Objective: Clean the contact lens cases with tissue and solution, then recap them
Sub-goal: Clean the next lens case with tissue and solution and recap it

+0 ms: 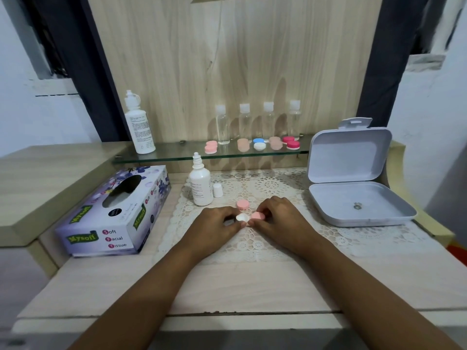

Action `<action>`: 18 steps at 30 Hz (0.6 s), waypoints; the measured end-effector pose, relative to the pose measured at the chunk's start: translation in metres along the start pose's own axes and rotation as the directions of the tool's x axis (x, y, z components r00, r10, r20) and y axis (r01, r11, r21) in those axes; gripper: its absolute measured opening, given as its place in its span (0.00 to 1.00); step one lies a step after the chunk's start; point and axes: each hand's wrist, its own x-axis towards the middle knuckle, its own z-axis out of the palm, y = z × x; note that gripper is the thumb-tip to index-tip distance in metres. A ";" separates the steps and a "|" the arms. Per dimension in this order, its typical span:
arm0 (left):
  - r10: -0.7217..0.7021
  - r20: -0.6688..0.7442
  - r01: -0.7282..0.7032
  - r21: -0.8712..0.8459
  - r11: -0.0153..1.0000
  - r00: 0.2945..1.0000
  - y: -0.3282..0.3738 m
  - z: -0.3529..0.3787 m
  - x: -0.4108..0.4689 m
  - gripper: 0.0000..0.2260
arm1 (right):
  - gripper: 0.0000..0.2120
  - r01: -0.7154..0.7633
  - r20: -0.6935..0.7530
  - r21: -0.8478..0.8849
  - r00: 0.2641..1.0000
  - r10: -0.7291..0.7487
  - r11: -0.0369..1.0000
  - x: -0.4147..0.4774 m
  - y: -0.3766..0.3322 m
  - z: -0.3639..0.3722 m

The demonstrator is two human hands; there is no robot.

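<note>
On the lace mat (273, 238), my left hand (218, 222) pinches the white base of a contact lens case (241, 218). My right hand (278, 217) grips a pink cap (258, 215) sitting on that same case. A second pink cap (243, 204) lies loose on the mat just behind the hands. An uncapped small solution bottle (201, 185) stands left of the hands, its white cap (217, 190) beside it. The purple tissue box (115, 215) lies at the left.
A glass shelf (177, 154) at the back carries a tall white bottle (139, 125), several clear bottles (223, 125) and several lens cases in pink (211, 147), blue-white (259, 143) and red (292, 142). An open white plastic box (353, 183) sits at the right.
</note>
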 end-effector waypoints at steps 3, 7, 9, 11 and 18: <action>-0.002 0.004 0.002 0.014 1.000 1.000 0.000 0.000 0.000 0.12 | 0.11 0.019 0.003 -0.007 1.000 -0.019 1.000 0.001 0.000 0.000; -0.006 0.011 0.006 0.015 1.000 1.000 -0.001 0.000 0.001 0.13 | 0.10 0.071 0.002 -0.009 0.997 -0.071 0.997 0.001 0.002 0.001; -0.014 0.011 0.014 0.014 1.000 1.000 -0.001 0.001 0.000 0.13 | 0.10 0.094 -0.002 -0.013 0.996 -0.094 0.996 0.000 0.004 0.002; -0.026 0.011 0.026 0.010 1.000 1.000 -0.001 0.001 0.000 0.13 | 0.13 0.103 0.006 -0.011 0.995 -0.103 0.995 0.000 0.004 0.003; -0.027 -0.002 0.027 0.000 1.000 1.000 0.000 0.001 0.000 0.12 | 0.26 0.077 0.044 -0.018 0.996 -0.076 0.997 -0.003 0.001 0.002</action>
